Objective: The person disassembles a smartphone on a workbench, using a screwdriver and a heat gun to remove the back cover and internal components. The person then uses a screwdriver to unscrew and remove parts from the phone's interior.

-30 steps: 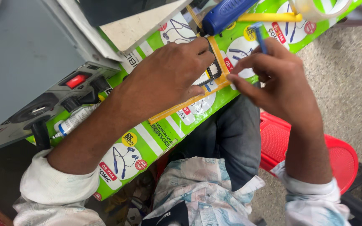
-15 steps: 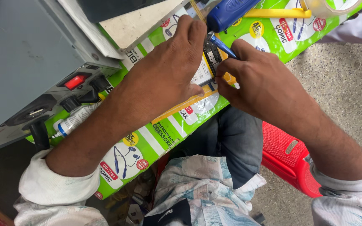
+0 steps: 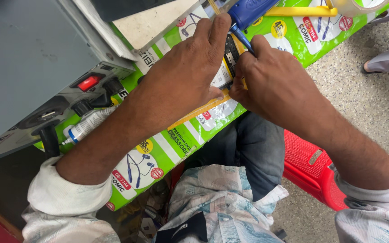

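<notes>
My left hand (image 3: 190, 67) lies flat on a small opened device (image 3: 229, 56) with a dark circuit board, pressing it down onto the green printed board (image 3: 176, 144) across my lap. Beside it, my right hand (image 3: 271, 81) grips a thin blue-handled tool (image 3: 241, 37), its tip resting on the device's dark board. A yellow strip (image 3: 199, 111) shows under the left hand's edge. Most of the device is hidden beneath both hands.
A grey power unit (image 3: 32, 58) with a red switch (image 3: 88, 83) and black knobs stands at left. A white tube (image 3: 86, 125) lies by it. A blue tool handle (image 3: 253, 10), a tape roll (image 3: 359, 5) and a red plastic stool (image 3: 309, 166) are nearby.
My right hand has moved in from the right and lowered the blue-handled tool onto the device. My left hand slid slightly up over the device.
</notes>
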Tool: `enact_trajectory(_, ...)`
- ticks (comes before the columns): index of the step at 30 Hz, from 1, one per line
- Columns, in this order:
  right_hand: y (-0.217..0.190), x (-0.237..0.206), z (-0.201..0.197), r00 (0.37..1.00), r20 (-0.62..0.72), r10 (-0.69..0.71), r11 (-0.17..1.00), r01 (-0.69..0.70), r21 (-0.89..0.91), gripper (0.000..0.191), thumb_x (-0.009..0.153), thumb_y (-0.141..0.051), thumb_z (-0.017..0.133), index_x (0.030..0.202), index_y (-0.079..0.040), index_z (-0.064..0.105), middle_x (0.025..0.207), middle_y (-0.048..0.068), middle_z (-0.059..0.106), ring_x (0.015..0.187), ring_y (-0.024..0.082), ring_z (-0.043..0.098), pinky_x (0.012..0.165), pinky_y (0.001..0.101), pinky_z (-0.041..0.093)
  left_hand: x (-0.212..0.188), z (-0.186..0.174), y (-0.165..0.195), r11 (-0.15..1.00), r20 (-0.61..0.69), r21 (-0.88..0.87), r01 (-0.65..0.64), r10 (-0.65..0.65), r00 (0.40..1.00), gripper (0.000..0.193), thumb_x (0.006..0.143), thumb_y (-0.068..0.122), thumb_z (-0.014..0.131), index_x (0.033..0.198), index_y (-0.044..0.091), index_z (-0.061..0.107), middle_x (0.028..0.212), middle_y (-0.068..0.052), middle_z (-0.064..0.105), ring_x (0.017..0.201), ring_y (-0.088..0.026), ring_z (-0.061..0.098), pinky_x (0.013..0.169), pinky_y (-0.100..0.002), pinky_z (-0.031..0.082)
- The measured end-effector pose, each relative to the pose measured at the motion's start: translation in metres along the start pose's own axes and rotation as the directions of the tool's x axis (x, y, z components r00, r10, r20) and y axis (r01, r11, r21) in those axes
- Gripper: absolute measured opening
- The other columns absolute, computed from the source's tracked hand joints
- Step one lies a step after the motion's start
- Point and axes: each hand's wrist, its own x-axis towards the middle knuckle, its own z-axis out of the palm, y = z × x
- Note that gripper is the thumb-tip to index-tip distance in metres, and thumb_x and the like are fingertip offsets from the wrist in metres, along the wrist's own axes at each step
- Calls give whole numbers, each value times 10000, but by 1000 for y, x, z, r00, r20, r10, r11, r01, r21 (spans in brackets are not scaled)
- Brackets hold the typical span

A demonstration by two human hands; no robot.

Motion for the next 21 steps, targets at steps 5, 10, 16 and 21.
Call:
enact_trajectory(5, 4, -6, 9, 1000, -23, 18, 1000, -19, -23, 273, 914, -217, 762, 938, 18, 626, 960, 199, 539, 755, 362, 629, 722, 479, 546, 0, 1, -1, 999, 3, 37, -19, 19, 1000, 1006, 739, 266, 927, 1409, -71, 257, 1266, -311, 495, 1021, -471, 663, 829, -446, 574)
enact_trajectory(10, 29, -19, 11, 975, -224, -15, 994, 38, 98, 224, 924, -154, 780, 1046, -9, 662, 1069, 192, 578, 913, 373, 648, 823, 467, 549, -1, 0, -1, 994, -26, 86, -68, 71, 997, 1033, 741, 333, 921, 1411, -125, 283, 1302, -329, 485, 976, -442, 676, 803, -444, 570)
enact_trajectory(16, 59, -23, 21, 934, -333, 129, 988, -92, 123, 165, 970, -87, 782, 1036, 33, 689, 1061, 234, 573, 752, 331, 644, 692, 449, 537, 1, -4, 1, 973, 104, 213, -90, 69, 992, 1096, 715, 412, 923, 1426, -145, 301, 1249, -314, 526, 880, -385, 685, 726, -429, 574)
enact_trajectory(21, 51, -26, 22, 906, -356, 230, 935, -104, 340, 159, 1026, -79, 846, 1076, 0, 717, 1039, 131, 591, 787, 227, 625, 725, 343, 518, 2, -6, 1, 972, 113, 168, -166, 149, 982, 1115, 616, 349, 954, 1404, -141, 335, 1110, -242, 584, 841, -368, 693, 682, -416, 574)
